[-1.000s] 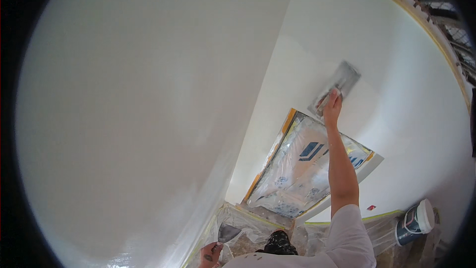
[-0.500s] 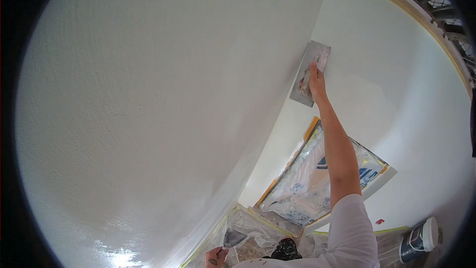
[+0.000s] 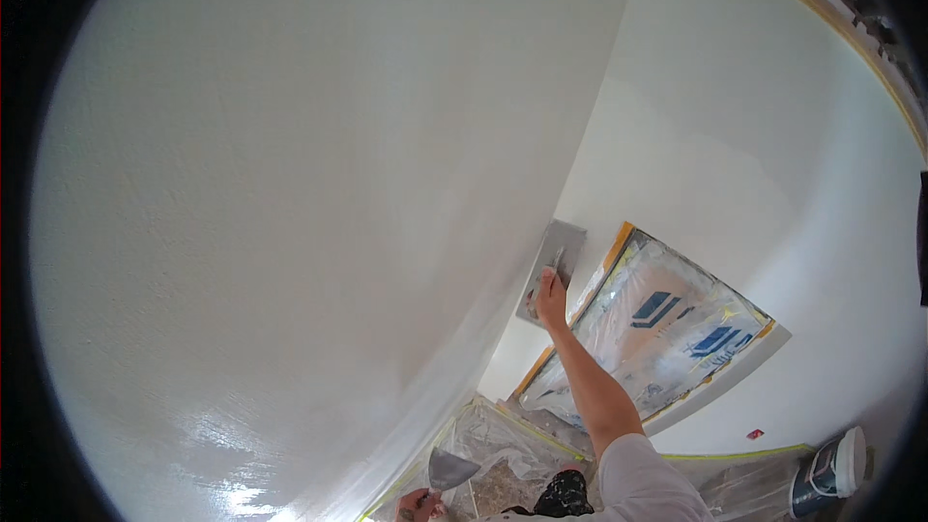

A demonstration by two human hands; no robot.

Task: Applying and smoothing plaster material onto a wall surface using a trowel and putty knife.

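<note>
Gripping trowel point(image 3: 552, 268) and putty knife point(image 3: 450, 470), both hands closed; lidded bucket point(image 3: 828, 469), contents hidden.

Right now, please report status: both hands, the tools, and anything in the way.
Right hand grips trowel, flat on wall near the corner. Left hand low, holds putty knife. Plastic-covered window beside trowel, not touching.

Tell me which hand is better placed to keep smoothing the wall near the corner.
Right. The right hand already holds the flat trowel against the white wall by the corner. The left hand is down low with a putty knife, away from the wall.
</note>
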